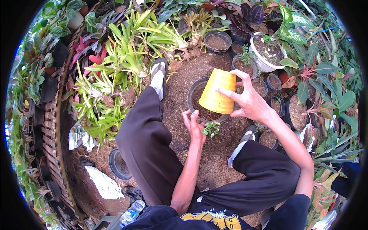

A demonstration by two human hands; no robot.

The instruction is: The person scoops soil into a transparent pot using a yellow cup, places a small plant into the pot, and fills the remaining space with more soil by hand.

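Note:
My right hand (253,105) grips a yellow plastic pot (217,93), fingers spread along its side. The pot is tipped with its wider end towards me, above a round black plastic pot (190,96); its inside is hidden. Dark soil shows in the black pot, partly covered by the yellow one. At the black pot's near left rim, my left hand (195,126) has its thumb and fingers closed on the edge. A small green leafy sprig (211,129) shows just right of that hand; whether the hand touches it cannot be told.
Loose soil (184,69) covers the ground between my feet. Uprooted bromeliads (123,60) lie in a heap at left. Several soil-filled pots (267,138) and a white pot (266,53) stand at right. An empty black pot (119,164) and a plastic bottle (132,213) are lower left.

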